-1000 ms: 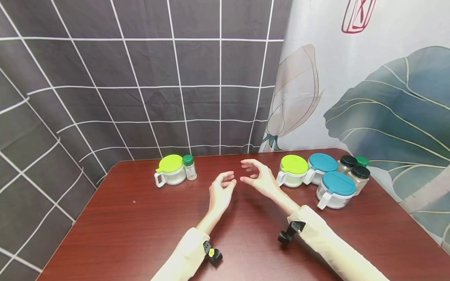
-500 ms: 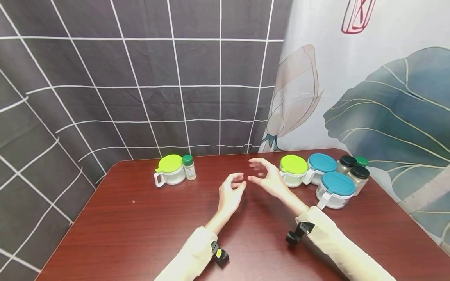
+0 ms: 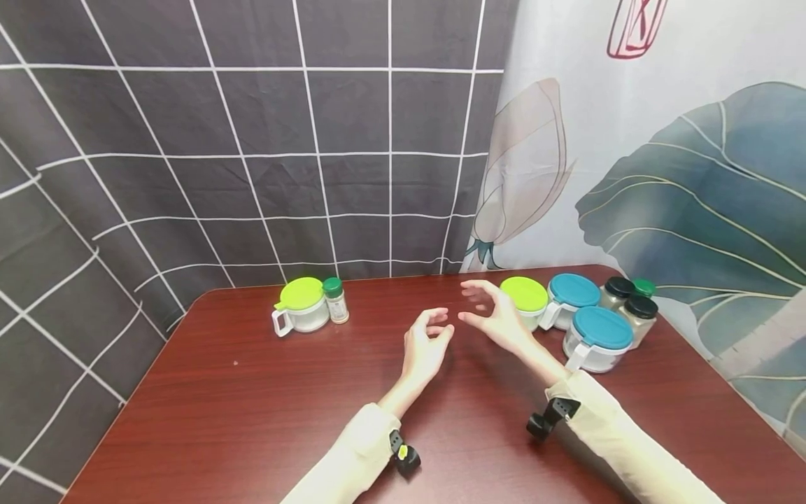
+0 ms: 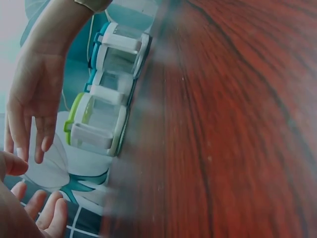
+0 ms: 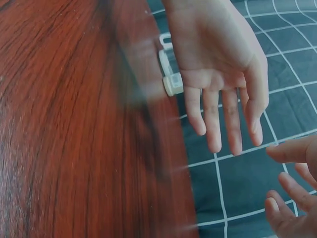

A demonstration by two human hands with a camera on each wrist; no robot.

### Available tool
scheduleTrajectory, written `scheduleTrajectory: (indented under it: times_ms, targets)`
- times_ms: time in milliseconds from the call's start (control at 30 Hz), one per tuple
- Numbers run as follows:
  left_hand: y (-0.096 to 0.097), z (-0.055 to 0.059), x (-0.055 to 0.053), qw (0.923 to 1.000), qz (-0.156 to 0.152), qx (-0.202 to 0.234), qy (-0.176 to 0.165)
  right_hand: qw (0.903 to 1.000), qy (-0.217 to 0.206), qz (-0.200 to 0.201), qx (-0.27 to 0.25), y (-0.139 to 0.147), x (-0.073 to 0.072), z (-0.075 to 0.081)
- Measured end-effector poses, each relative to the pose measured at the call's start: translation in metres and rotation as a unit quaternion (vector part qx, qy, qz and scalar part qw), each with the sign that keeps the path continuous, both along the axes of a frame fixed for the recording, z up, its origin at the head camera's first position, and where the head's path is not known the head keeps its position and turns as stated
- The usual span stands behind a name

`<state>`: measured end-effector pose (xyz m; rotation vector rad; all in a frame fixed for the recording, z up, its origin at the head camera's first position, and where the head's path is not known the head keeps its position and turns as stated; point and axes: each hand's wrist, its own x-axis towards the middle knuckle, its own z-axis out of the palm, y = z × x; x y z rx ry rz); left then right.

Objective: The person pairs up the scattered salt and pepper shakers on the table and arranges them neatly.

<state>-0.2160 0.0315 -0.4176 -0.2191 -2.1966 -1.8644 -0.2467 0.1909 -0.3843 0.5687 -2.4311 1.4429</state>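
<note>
Above the middle of the table, my left hand hovers with relaxed, slightly bent fingers and holds nothing. My right hand faces it a short way to the right, likewise holding nothing, its fingers loosely bent. Just behind the right hand stands a clear jar with a lime-green lid, partly hidden by that hand in the head view. Beside it are two jars with blue lids, one farther back and one nearer, both with white handles. The left wrist view shows the green-lidded jar upright on the table.
At the back left, another green-lidded jar stands beside a small green-capped shaker. Black-capped bottles and a green-capped one crowd the right back corner. A dark gridded curtain and a flower-print curtain hang behind the table.
Both hands have drifted to the right over the table, keeping about the same gap between them. The right hand now overlaps the green-lidded jar more. The jars and bottles stay in place.
</note>
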Motion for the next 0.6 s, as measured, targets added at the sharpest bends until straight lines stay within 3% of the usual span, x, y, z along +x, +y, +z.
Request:
scheduleTrajectory:
  times_ms: [600]
  targets:
    - [0.027,-0.001,0.003,0.9993,-0.037,0.006,0.009,0.9991,0.003,-0.040,0.012,0.030,0.003,0.006]
